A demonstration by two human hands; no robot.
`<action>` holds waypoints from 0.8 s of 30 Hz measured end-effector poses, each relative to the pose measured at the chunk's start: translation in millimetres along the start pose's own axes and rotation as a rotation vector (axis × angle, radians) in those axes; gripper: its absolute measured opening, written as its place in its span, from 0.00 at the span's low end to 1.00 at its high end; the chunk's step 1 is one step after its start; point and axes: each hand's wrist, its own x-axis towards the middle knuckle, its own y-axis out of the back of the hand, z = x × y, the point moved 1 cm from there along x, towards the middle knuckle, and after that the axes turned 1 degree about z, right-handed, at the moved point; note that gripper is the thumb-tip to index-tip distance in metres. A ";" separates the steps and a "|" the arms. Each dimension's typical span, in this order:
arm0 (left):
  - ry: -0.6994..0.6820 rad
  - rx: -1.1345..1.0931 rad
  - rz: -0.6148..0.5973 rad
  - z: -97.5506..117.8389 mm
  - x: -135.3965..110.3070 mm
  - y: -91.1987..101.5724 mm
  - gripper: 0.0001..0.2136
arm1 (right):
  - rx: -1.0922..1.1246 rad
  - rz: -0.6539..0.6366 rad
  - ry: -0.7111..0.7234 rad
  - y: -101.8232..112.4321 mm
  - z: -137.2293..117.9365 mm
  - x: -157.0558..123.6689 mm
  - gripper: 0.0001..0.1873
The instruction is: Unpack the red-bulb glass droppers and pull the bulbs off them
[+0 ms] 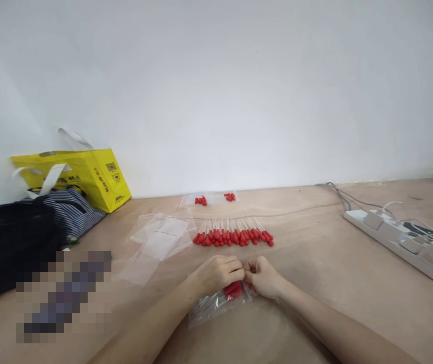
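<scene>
My left hand [222, 273] and my right hand [263, 277] meet near the front middle of the table, fingers closed in pinches at the edge of a clear plastic bag [208, 309]. Red tips [233, 289] show through the bag; the rest of its contents is hard to make out. Just beyond my hands lies a row of white sticks with red bulb-shaped ends [235, 236], the red ends facing me. To the left, several flat clear zip bags [166, 235] overlap loosely. The exact spot that my fingertips pinch is partly hidden.
Against the wall lie filled clear bags [214, 198] with red ends showing. A yellow bag [110, 177], a striped bag [72, 212] and a black bag [15, 247] stand at left. A white power strip [401, 247] with plugs and cables lies at right. A blurred-out item [68, 293] is front left.
</scene>
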 end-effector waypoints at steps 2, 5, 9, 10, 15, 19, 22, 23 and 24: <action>-0.003 0.008 -0.006 0.3 0.0 0.6 0.13 | -0.011 0.003 0.001 -0.3 0.2 0.8 0.08; 0.016 -0.011 -0.001 -0.3 -0.7 5.0 0.13 | -0.024 0.026 0.003 1.1 1.2 2.2 0.09; 0.130 -0.086 0.002 -4.1 -2.3 14.3 0.13 | -0.023 0.048 -0.008 5.4 1.9 1.7 0.07; 0.157 -0.119 -0.011 -4.7 -2.7 16.2 0.13 | -0.022 0.037 -0.006 6.2 1.6 0.8 0.07; 0.464 -0.366 -0.023 2.4 -11.9 25.7 0.08 | 0.023 0.026 0.061 9.8 2.2 -4.2 0.04; 0.705 -0.455 -0.121 23.2 -36.2 36.5 0.26 | -0.119 0.023 0.219 15.4 3.5 -4.3 0.03; 0.777 -0.520 -0.237 36.7 -53.9 41.6 0.31 | -0.215 -0.063 0.253 19.3 2.0 -4.2 0.02; 0.791 -0.536 -0.259 38.9 -57.3 42.4 0.30 | -0.216 -0.106 0.240 20.1 1.0 -4.7 0.04; 0.800 -0.544 -0.269 39.7 -59.1 42.8 0.29 | -0.210 -0.144 0.229 20.7 -0.2 -5.5 0.06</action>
